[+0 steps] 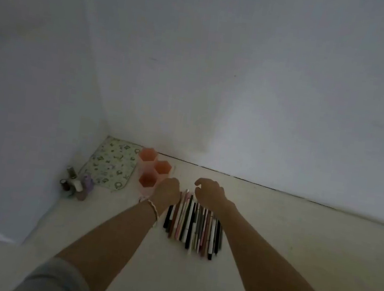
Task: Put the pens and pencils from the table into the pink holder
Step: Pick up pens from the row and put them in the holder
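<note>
A row of several pens and pencils [196, 229] lies side by side on the pale table, black, pink, white and brown. The pink holder [153, 170] stands to their upper left, made of three hexagonal cups with open tops. My left hand [167, 192] hovers between the holder and the top ends of the pens, fingers curled down; whether it holds anything is hidden. My right hand [209, 192] hangs above the upper right end of the row, fingers loosely bent and apart, with nothing in it.
A patterned green-and-white cloth [110, 165] lies left of the holder by the wall corner. Several small bottles [76, 185] stand in a cluster at the far left. White walls close off the table at the back and left.
</note>
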